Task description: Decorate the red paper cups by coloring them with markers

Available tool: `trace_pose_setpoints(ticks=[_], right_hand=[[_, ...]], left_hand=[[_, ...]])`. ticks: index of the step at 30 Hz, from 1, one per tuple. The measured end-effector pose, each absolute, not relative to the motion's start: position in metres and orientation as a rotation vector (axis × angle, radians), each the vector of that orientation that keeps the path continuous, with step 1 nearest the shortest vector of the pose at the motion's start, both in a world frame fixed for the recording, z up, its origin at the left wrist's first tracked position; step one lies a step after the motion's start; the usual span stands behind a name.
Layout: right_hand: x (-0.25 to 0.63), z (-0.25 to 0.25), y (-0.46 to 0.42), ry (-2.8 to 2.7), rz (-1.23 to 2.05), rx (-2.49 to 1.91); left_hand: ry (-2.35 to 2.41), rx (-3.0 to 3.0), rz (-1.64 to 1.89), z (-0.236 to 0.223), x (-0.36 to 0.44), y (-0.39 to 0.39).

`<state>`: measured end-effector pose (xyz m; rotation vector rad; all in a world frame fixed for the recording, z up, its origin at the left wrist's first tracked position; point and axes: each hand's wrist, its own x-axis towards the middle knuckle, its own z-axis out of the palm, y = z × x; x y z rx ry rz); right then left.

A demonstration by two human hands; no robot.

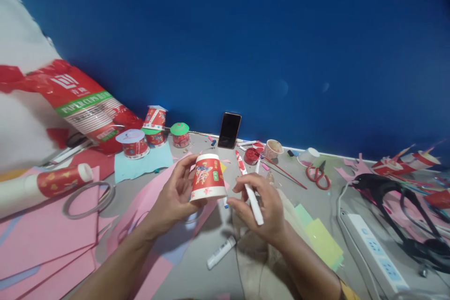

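My left hand is closed around the side of a red and white paper cup. The cup is turned over, its narrow end up, with a cartoon print on its wall. In my right hand is a white marker pen with a red patterned upper part, slanting up to the left. Its upper end points away from the cup, and the right fingers are just beside the cup without clearly touching it. Below, a white glue stick lies on the grey table.
Decorated cups and a paper cups bag stand at left, near pink paper sheets and a tape roll. A phone leans on the blue wall. Scissors and a power strip lie right.
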<state>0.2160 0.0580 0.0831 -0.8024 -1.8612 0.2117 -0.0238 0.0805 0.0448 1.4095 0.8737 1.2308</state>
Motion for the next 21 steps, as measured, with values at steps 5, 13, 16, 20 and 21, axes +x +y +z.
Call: trace_pose_setpoints(ticks=[5,13,16,20,21], right_hand=[[0.213,0.069,0.063,-1.945,0.062,-0.716],[0.227,0.051,0.048,-1.920,-0.257,-0.826],[0.226,0.042,0.040,-1.902,-0.233,-0.856],[0.229,0.039,0.033,-1.862,-0.036,-0.863],[0.231,0.039,0.032,-1.843,0.017,-0.856]], left_hand=[[0.821,1.406,1.175,0.038,-0.015,0.080],[0.879,1.614,1.046,0.048,-0.016,0.075],[0.998,1.730,0.977,0.055,-0.011,0.068],[1.017,1.776,0.942,0.053,-0.007,0.064],[1.027,1.797,0.943,0.051,-0.008,0.064]])
